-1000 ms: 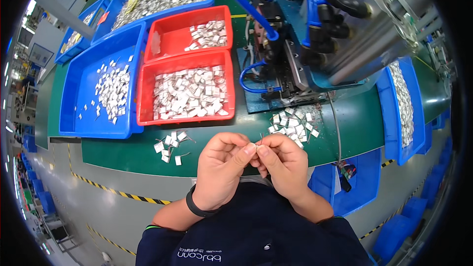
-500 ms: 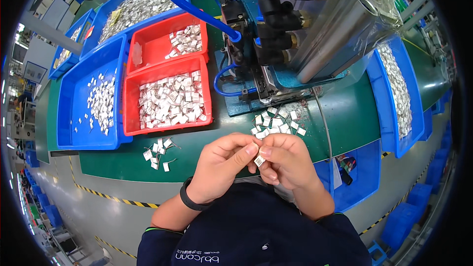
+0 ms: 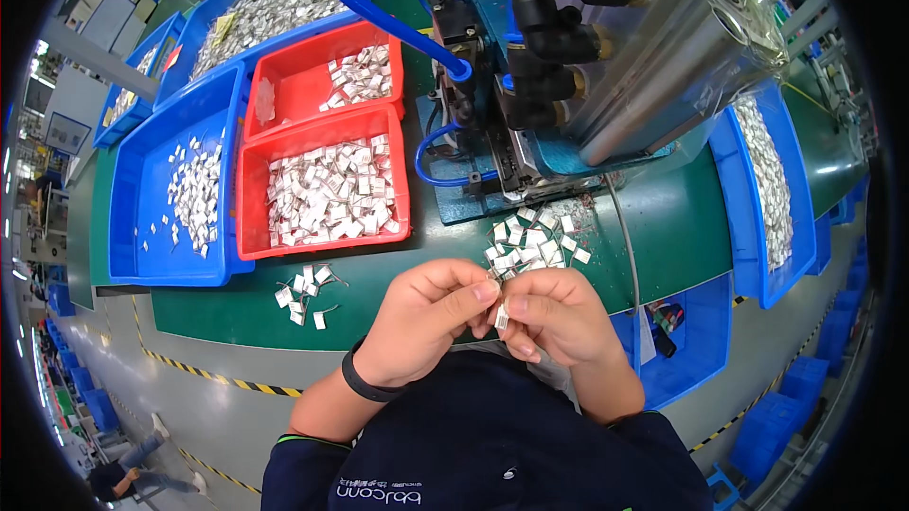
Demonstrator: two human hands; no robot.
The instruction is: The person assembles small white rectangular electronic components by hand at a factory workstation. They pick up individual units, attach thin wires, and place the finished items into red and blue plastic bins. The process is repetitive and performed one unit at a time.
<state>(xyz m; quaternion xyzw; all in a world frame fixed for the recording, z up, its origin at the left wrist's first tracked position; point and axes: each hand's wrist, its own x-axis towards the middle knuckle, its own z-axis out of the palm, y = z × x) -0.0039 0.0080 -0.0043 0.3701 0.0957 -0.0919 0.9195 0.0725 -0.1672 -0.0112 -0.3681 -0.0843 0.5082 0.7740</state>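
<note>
At the table's front edge, both hands meet over a small white plastic connector with slots on its face. My right hand is closed, with the connector between its thumb and fingers. Against it, my left hand pinches thumb to forefinger; whatever tiny part is in that pinch is mostly hidden. A black band circles my left wrist. Just beyond the fingers lies a loose pile of white connectors. Several more connectors, some with thin wires, lie left of my hands.
A bench press with blue air hoses stands ahead. Red bins of connectors sit to its left, beside a blue bin. Another full blue bin is at right. A grey cable crosses the green table.
The connector has turned in my fingers and hangs more upright. Both hands stay almost in place. A person has come into view on the floor at lower left.
</note>
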